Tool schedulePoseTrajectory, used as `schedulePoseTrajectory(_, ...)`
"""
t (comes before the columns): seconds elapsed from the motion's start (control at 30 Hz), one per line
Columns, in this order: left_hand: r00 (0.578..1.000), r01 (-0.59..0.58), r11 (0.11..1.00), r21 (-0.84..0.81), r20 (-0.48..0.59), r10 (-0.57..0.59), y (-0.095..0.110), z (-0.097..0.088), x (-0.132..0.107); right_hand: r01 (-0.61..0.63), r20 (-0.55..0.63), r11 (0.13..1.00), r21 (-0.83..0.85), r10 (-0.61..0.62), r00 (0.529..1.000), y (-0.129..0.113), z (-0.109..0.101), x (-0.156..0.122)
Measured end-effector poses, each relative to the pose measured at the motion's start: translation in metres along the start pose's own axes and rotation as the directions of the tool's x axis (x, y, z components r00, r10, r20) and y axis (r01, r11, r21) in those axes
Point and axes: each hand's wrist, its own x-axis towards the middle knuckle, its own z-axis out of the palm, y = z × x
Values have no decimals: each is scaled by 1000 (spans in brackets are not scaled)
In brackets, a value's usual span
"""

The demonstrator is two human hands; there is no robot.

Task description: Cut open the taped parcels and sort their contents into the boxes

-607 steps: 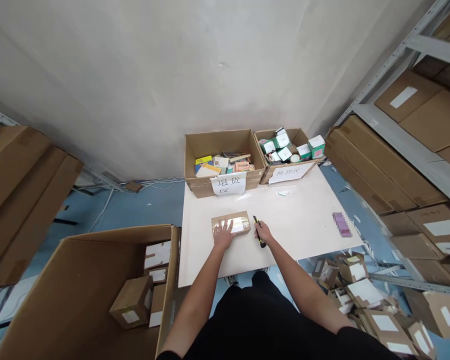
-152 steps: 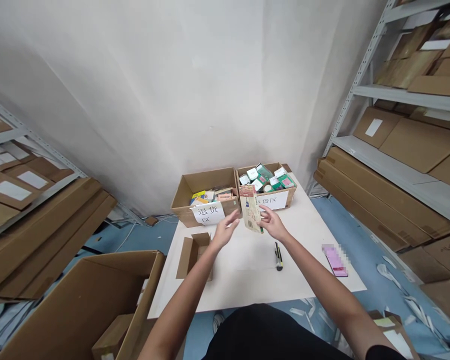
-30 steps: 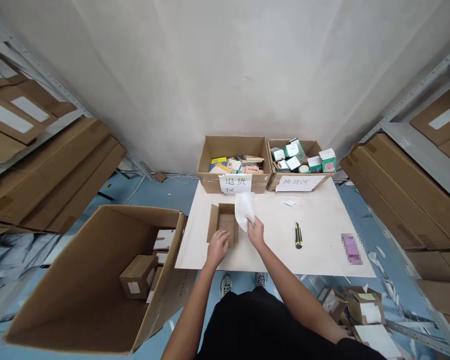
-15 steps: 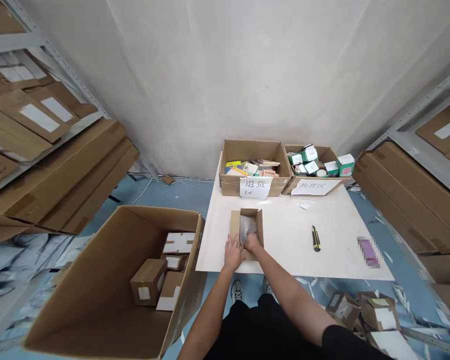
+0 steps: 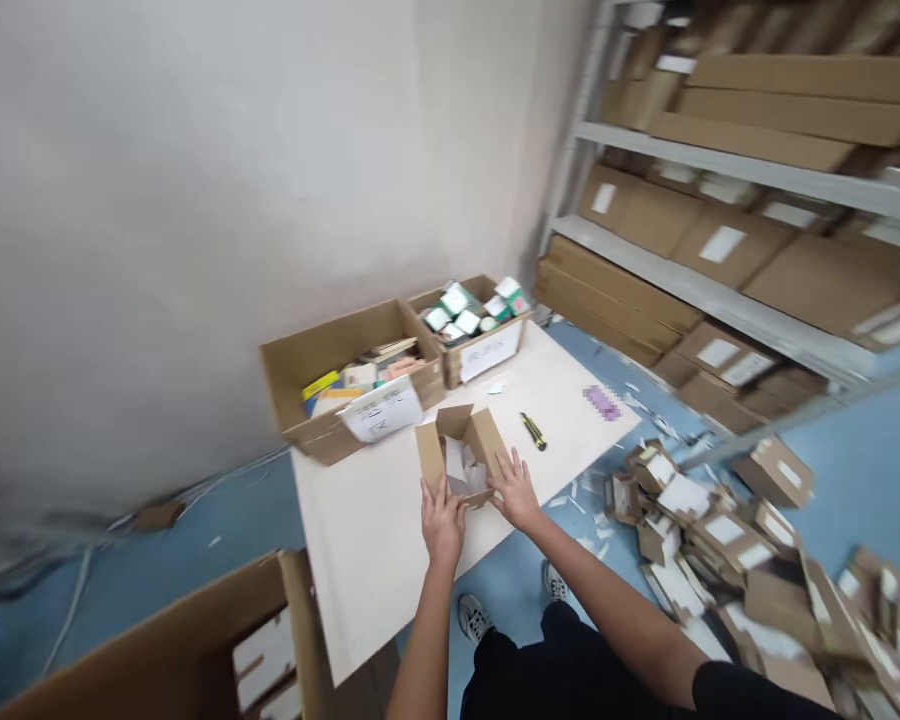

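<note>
A small open cardboard box (image 5: 484,437) stands on the white table (image 5: 375,530), flaps folded outward. Crumpled whitish packing material (image 5: 461,468) lies inside it. My left hand (image 5: 442,522) grips the box's near left side, fingers against the flap. On the near right, my right hand (image 5: 516,490) holds the box with its fingers spread along the flap and wall. A yellow-and-black box cutter (image 5: 533,431) lies right of the box, apart from my hands.
At the table's back are a carton of mixed small packages (image 5: 322,435) and another of green-and-white boxes (image 5: 450,360), both with paper signs. A large carton (image 5: 296,620) stands lower left. Discarded boxes (image 5: 727,540) cover the floor at right, before loaded shelves (image 5: 720,165).
The view has swung right. My right hand has come out of the box and is now on its right side. My left hand remains at the left side.
</note>
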Motion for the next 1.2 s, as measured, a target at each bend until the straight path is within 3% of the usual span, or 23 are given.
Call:
schedulePoseTrajectory(0.13,990,-137,990,-22,20,137,71,14,35,-81,-209,996,41,88,974,51,-48,-13)
schedulePoseTrajectory(0.23,957,-281,959,-33,67,283,140,42,57,-177,-329,980,92,198,924,108,-82,-44)
schedulePoseTrajectory(0.33,886,-440,897,-46,140,442,223,90,72,-284,-406,943,173,331,852,182,-113,-94)
schedulePoseTrajectory(0.43,782,-569,817,-93,246,573,315,153,72,-400,-452,873,278,486,748,263,-139,-157)
schedulePoseTrajectory(0.53,659,-651,738,-174,352,664,404,220,54,-524,-474,786,329,617,628,336,-162,-228)
schedulePoseTrajectory(0.63,549,-710,663,-237,403,732,485,282,25,-660,-500,679,321,714,491,391,-183,-299)
schedulePoseTrajectory(0.77,389,-754,550,-360,430,815,583,355,-20,-820,-539,466,334,808,240,440,-207,-385)
schedulePoseTrajectory(0.87,245,-746,453,-488,431,868,654,398,-60,-883,-534,285,373,844,47,470,-221,-445)
schedulePoseTrajectory(0.97,111,-719,357,-596,409,906,716,424,-102,-903,-515,126,411,849,-115,497,-234,-503)
schedulePoseTrajectory(1.07,11,-690,281,-667,378,926,753,433,-133,-894,-497,-5,449,830,-254,517,-244,-554)
schedulePoseTrajectory(1.13,-18,-685,255,-682,366,931,762,434,-144,-880,-501,-43,472,809,-308,524,-247,-577)
schedulePoseTrajectory(1.2,-21,-696,251,-673,369,929,760,435,-148,-875,-522,-16,484,797,-303,524,-250,-587)
